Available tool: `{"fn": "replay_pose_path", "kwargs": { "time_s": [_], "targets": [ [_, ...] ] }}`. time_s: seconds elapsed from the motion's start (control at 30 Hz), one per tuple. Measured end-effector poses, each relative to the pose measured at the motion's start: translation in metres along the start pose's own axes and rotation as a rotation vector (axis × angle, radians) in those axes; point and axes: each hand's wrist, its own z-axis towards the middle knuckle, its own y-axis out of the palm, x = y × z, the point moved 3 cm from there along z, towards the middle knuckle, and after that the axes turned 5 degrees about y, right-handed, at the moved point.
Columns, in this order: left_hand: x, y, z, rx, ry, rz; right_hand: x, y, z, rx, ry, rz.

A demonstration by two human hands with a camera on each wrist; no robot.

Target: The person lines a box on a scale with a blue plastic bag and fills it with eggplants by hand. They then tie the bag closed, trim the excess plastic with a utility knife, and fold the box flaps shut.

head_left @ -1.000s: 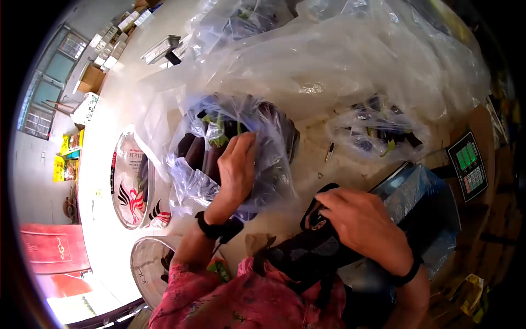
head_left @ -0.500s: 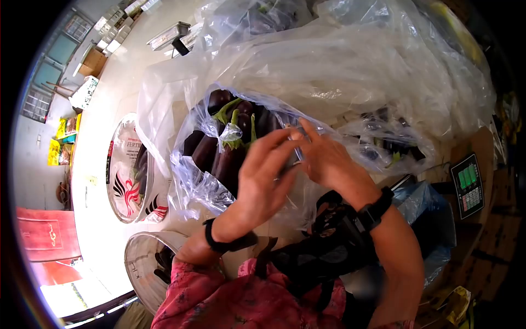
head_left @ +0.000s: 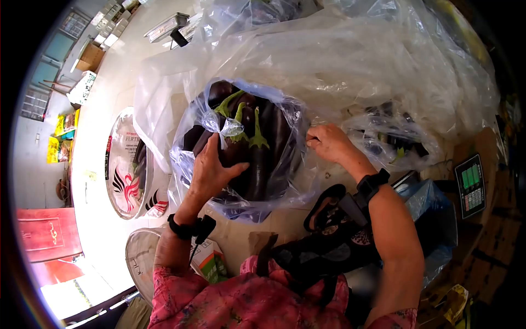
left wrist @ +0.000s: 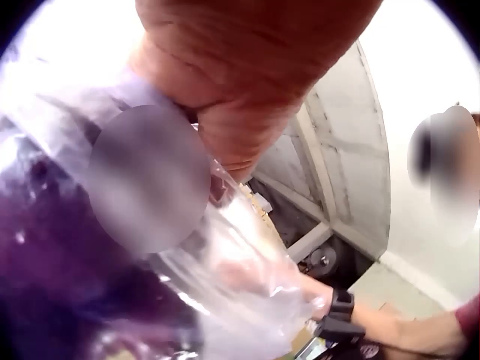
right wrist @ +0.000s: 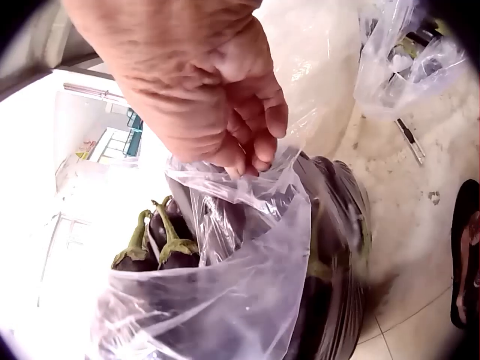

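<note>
Dark purple eggplants point(head_left: 260, 164) with green stems fill a clear plastic bag point(head_left: 235, 211) whose mouth lies wide open. Over the bag's left part, my left hand point(head_left: 209, 169) has its thumb and fingers spread, low above or against the eggplants; contact is unclear. At the right rim, my right hand point(head_left: 331, 143) pinches the film with curled fingers. The right wrist view shows that hand point(right wrist: 217, 97) above the gathered film of the bag point(right wrist: 255, 285). In the left wrist view, the left hand point(left wrist: 232, 82) hides its own fingertips beside the film point(left wrist: 247, 300).
A smaller bag of eggplants point(head_left: 402, 156) lies at right, near a scale display point(head_left: 470, 185). Large plastic sheeting point(head_left: 329, 60) spreads behind. A fertilizer sack point(head_left: 125, 181) and a round container point(head_left: 143, 249) stand at left. A sandal point(head_left: 323, 211) shows below my right hand.
My hands, close together above the bag half a second ago, have parted. The left moved left and the right moved to the rim. The bag's mouth is wider and shows more eggplants.
</note>
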Motion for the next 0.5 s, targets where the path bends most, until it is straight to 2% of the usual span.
{"fn": "replay_pose_path", "kwargs": {
  "time_s": [0.03, 0.13, 0.17, 0.23, 0.3, 0.33, 0.4, 0.43, 0.5],
  "targets": [
    [0.002, -0.003, 0.006, -0.054, -0.03, -0.098, 0.001, -0.005, -0.003, -0.034, 0.039, 0.001],
    [0.032, -0.028, 0.011, 0.018, 0.076, -0.552, 0.005, -0.02, -0.016, 0.016, 0.156, -0.006],
    [0.044, -0.044, 0.015, -0.008, -0.022, -0.736, 0.004, -0.022, -0.019, 0.071, 0.121, 0.013],
    [0.046, -0.052, 0.031, 0.042, 0.043, -1.081, 0.005, -0.033, -0.027, 0.2, 0.059, 0.049],
    [0.059, -0.05, 0.054, -0.009, 0.166, -1.379, 0.0, -0.046, -0.034, 0.21, 0.034, 0.237],
    [0.068, -0.045, 0.06, -0.026, 0.161, -1.505, -0.004, -0.053, -0.037, 0.218, 0.019, 0.329],
    [0.09, -0.028, 0.07, -0.078, 0.129, -1.76, -0.02, -0.069, -0.057, 0.102, 0.035, 0.758],
    [0.098, -0.019, 0.073, -0.101, 0.153, -1.8, -0.027, -0.076, -0.07, 0.044, 0.041, 0.97],
    [0.119, 0.0, 0.077, -0.186, 0.2, -1.825, -0.035, -0.086, -0.095, -0.089, -0.008, 1.123]
  ]
}}
